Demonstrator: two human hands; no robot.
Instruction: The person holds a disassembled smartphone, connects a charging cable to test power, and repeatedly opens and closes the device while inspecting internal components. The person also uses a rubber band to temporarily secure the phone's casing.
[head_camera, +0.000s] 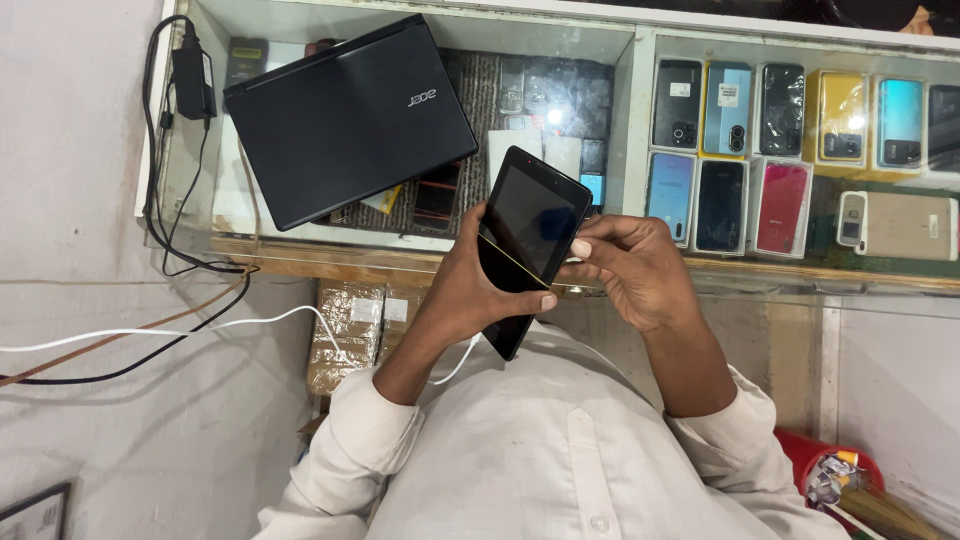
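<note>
Phone gripped by left hand, right hand pinching.

Smartphone black, dark glossy screen, thin yellow strip across it. Closed laptop matt black. Shirt off-white with pale buttons. Phone cases under the glass counter: blue, red, yellow, teal. Charging cable white, power cord black. Parcels brown-taped. Bin red
</note>
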